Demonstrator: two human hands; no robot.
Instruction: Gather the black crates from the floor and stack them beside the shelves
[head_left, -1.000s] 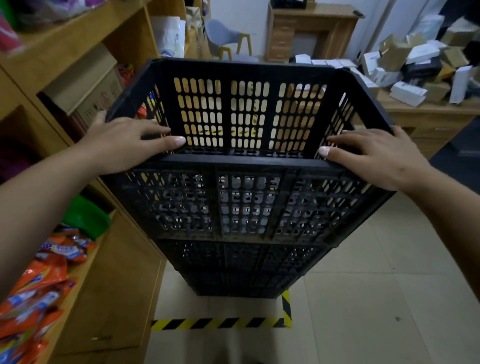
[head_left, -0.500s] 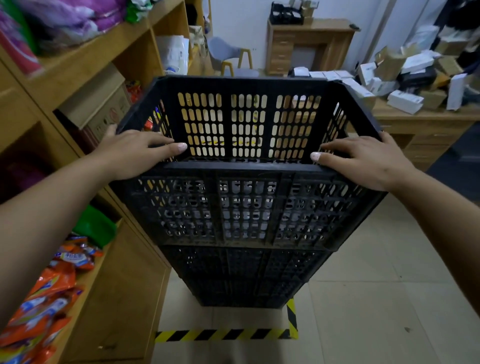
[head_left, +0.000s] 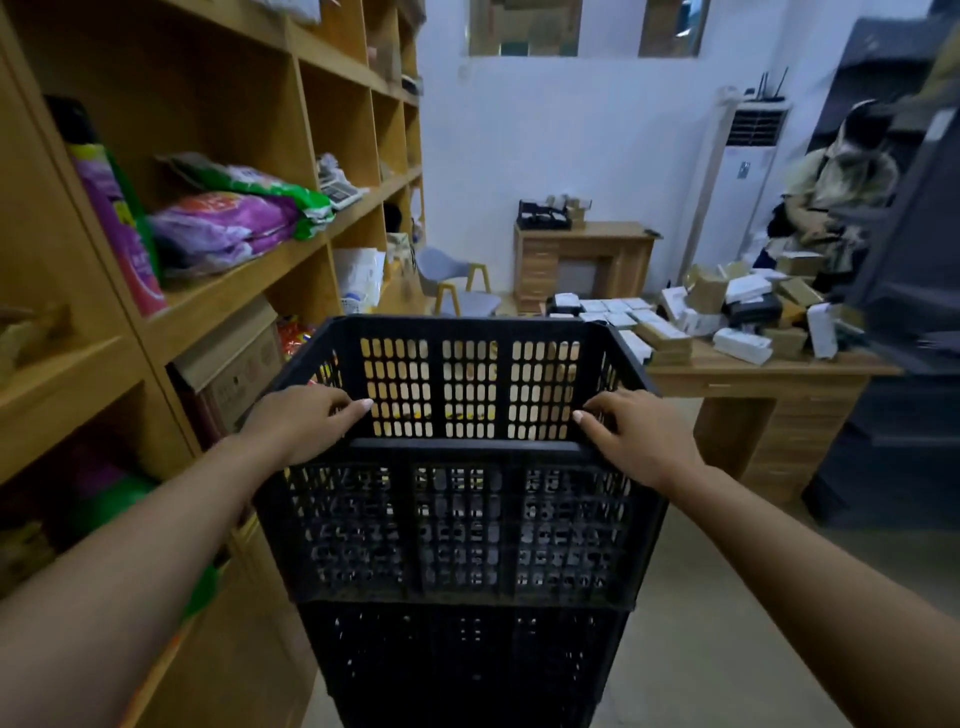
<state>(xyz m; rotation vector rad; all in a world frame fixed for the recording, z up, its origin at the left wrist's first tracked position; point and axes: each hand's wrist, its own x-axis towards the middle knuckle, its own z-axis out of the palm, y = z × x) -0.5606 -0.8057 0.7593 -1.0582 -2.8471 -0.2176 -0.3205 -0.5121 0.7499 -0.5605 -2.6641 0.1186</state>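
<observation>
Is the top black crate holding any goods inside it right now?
No, the top black crate looks empty: light shows straight through its slotted far wall, and only the left hand and right hand rest on its near rim.

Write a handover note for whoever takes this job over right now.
Left hand: on the near-left rim of the top crate, fingers over the edge.
Right hand: on the near-right rim, same way.
Crates: the top crate sits on a stack of black crates, right beside the shelves.
Done: this crate looks seated on the stack.
Left: let go, check it sits square, then look for more crates; no loose crates show on the floor in view.
</observation>
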